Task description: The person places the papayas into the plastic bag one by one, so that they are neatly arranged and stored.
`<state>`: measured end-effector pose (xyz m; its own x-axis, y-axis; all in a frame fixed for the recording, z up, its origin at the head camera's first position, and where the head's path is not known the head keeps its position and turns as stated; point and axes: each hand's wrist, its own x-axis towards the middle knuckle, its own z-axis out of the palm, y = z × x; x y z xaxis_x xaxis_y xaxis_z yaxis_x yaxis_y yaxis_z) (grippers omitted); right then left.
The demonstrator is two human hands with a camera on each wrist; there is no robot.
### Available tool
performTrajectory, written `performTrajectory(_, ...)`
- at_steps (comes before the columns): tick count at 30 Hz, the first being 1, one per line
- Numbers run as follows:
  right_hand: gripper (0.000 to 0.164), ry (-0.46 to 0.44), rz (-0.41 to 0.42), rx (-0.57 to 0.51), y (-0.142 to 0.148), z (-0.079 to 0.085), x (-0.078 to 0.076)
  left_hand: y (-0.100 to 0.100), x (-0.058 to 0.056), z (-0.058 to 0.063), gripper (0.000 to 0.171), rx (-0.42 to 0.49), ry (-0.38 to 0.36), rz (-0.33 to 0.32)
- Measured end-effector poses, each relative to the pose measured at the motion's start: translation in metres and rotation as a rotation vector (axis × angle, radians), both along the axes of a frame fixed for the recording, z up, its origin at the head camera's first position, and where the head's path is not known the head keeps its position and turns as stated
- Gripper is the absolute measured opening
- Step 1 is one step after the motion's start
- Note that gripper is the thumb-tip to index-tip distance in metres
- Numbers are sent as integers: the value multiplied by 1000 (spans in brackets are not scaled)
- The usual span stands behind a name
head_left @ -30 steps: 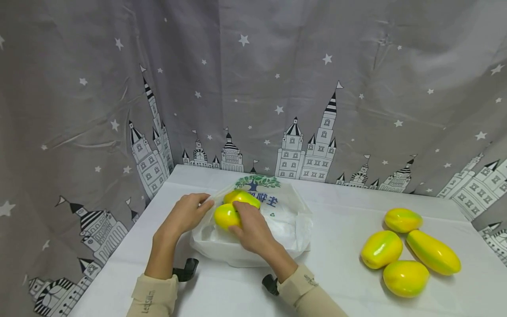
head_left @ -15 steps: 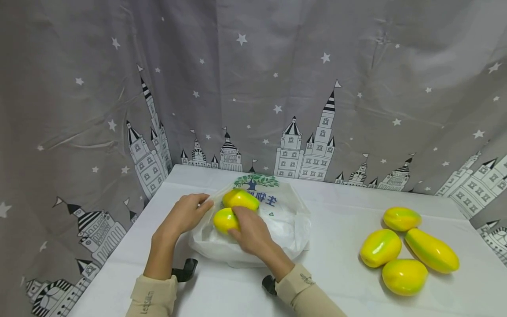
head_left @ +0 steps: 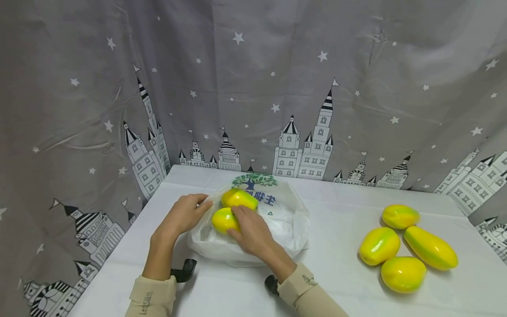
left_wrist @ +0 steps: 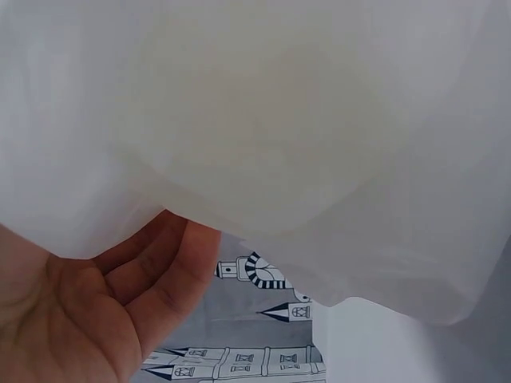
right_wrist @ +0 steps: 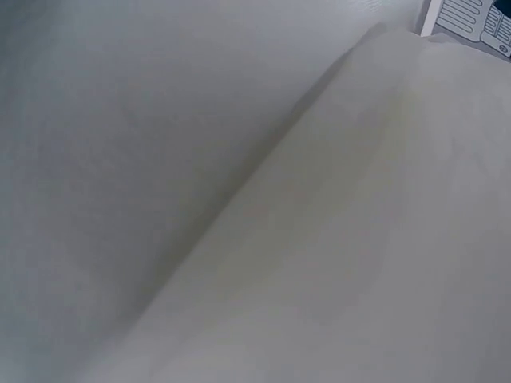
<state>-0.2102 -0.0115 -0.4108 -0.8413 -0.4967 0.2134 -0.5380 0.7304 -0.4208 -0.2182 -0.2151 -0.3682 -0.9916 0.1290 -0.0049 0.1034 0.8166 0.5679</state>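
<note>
Head view: the right hand (head_left: 252,231) grips the near yellow fruit (head_left: 223,221) in the white plastic bag (head_left: 241,254), just in front of another fruit (head_left: 238,199). The left hand (head_left: 184,215) seems to pinch the bag's left edge, fingertips partly hidden. Since a second ago, the gripped fruit has dropped slightly.

Beige sleeves (head_left: 317,297) with dark print (head_left: 146,303) — black wrist-worn devices (head_left: 184,271).

Grey fabric backdrop (head_left: 253,17) spans the upper frame, printed with white stars (head_left: 322,56) and black-and-white castles (head_left: 315,158); creasing visible at left. White counter (head_left: 336,220), lower frame, meets the backdrop along its far edge.
</note>
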Motion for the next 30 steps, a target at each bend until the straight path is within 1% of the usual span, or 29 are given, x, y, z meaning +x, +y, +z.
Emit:
performTrajectory(9, 56, 13, 8, -18, 3, 3, 5, -2, 1, 0, 44, 2, 14, -11)
performTrajectory(14, 56, 59, 26, -14, 10, 6, 11, -2, 1, -1, 45, 6, 16, -3)
performTrajectory(19, 56, 123, 66, 4, 20, 15, 21, -4, 1, 0, 44, 11, 19, 17)
performTrajectory(22, 54, 149, 82, 24, 30, 23, 29, -4, 1, 0, 44, 15, 16, 16)
performTrajectory(25, 53, 167, 89, 48, 47, 27, 38, -3, 1, 0, 45, 17, 10, 15)
performTrajectory(28, 51, 179, 75, 64, 68, 27, 46, -3, 1, 1, 46, 20, 4, 22)
performTrajectory(30, 50, 192, 48, 65, 83, 24, 50, -3, 1, 1, 46, 20, 3, 28)
